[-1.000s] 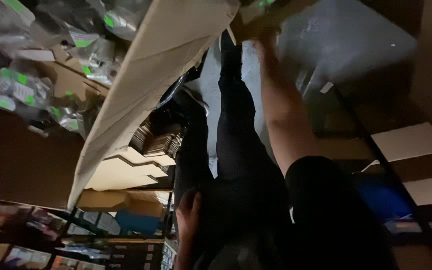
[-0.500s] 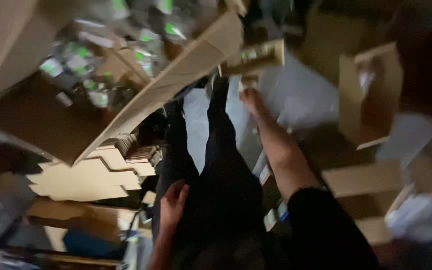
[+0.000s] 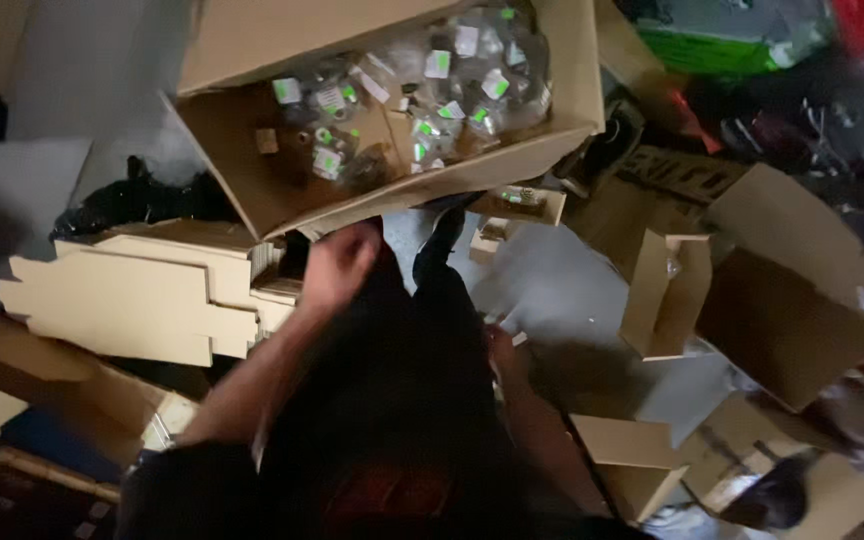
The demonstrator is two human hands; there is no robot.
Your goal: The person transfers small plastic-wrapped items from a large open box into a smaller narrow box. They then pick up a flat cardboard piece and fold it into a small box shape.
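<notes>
A large open cardboard box (image 3: 252, 190) holds several clear plastic bags (image 3: 422, 90) with green and white labels. My left hand (image 3: 337, 265) is raised to the box's lower front edge with its fingers curled; the blur hides whether it grips the edge. My right hand (image 3: 502, 348) hangs low beside my dark trouser leg (image 3: 422, 360), dim, with small white scraps (image 3: 518, 338) next to it. Two small cartons (image 3: 520, 202) sit just under the big box's edge.
Flattened cardboard sheets (image 3: 122, 300) are stacked at the left. Open empty cartons (image 3: 662, 295) lie on the grey floor (image 3: 582, 290) at the right, with a larger brown box (image 3: 792, 300) beyond and another carton (image 3: 632, 465) at the lower right. Dark clutter fills the top right.
The view has swung down onto the big box. My left hand rose from beside my leg to the box edge. My right hand, earlier stretched up to a small carton, has dropped by my leg.
</notes>
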